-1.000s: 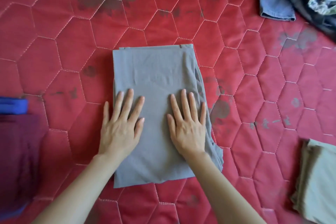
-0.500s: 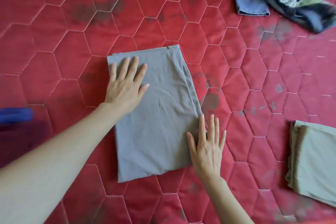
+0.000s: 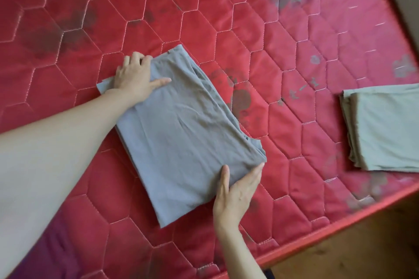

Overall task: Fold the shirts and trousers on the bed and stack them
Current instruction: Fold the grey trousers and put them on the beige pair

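Head view: my left hand (image 3: pixel 135 76) grips the grey garment's (image 3: pixel 183 129) far corner, right hand (image 3: pixel 235 190) pinches the near corner; beige stack (image 3: pixel 385 129) lies right.

Grey garment (image 3: pixel 181 133): soft, matt cloth, faintly creased; red mattress (image 3: pixel 283 52) glossy, quilted, stained; at 5 o'clock, brown wood floor (image 3: pixel 362 253).
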A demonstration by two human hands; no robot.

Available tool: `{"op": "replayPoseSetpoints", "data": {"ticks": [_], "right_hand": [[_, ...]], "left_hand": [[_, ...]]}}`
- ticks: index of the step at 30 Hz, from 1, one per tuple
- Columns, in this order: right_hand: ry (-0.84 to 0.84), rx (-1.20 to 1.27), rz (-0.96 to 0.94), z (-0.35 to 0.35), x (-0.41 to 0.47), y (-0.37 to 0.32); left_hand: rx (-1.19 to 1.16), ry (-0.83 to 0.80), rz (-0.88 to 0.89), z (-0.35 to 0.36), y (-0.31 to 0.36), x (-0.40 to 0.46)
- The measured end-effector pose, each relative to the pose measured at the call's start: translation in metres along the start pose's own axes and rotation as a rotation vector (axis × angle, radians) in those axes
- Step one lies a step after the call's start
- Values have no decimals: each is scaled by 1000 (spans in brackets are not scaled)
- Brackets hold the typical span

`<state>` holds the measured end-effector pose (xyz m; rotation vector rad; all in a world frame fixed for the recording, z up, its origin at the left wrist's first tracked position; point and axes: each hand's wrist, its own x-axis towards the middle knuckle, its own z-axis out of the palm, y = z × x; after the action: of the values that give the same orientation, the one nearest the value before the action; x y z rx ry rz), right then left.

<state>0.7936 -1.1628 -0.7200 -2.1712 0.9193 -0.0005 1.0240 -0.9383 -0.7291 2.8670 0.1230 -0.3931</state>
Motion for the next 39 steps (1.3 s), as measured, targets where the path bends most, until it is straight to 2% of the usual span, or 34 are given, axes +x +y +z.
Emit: {"op": "replayPoseSetpoints", "data": {"ticks": [3, 6, 8, 11, 14, 19, 24, 29, 31, 33, 35, 37, 39], "right_hand": [[120, 96, 90, 16, -8, -11], [156, 155, 178, 22, -6, -21], [193, 167, 141, 18, -1, -23], [205, 152, -12, 3, 18, -24], [148, 124, -128, -18, 46, -27], [-47, 108, -281, -49, 106, -29], [-242, -30, -422, -50, 154, -46], [-331, -239, -580, -31, 177, -65], [-232, -506, -717, -29, 166, -62], [-187, -681, -872, -27, 141, -51], [-315, -658, -1017, -19, 107, -38], [-477, -652, -1151, -6, 78, -23], [-572, -762, -1236, 5, 62, -7]], "left_hand": [[-27, 24, -46, 1, -2, 1], [-74, 28, -83, 1, -5, 1], [-112, 10, -119, 0, -8, -2], [-173, 13, -193, 1, -10, -22], [-223, 91, -325, 10, -5, -70], [-368, 259, -644, 43, 27, -161], [-478, 355, -875, 77, 60, -222], [-506, 382, -983, 92, 85, -248], [-389, 373, -963, 91, 89, -252], [-182, 363, -798, 86, 93, -254], [-49, 349, -495, 84, 102, -248], [-13, 331, -204, 84, 116, -233], [0, 252, -33, 87, 124, -218]]}}
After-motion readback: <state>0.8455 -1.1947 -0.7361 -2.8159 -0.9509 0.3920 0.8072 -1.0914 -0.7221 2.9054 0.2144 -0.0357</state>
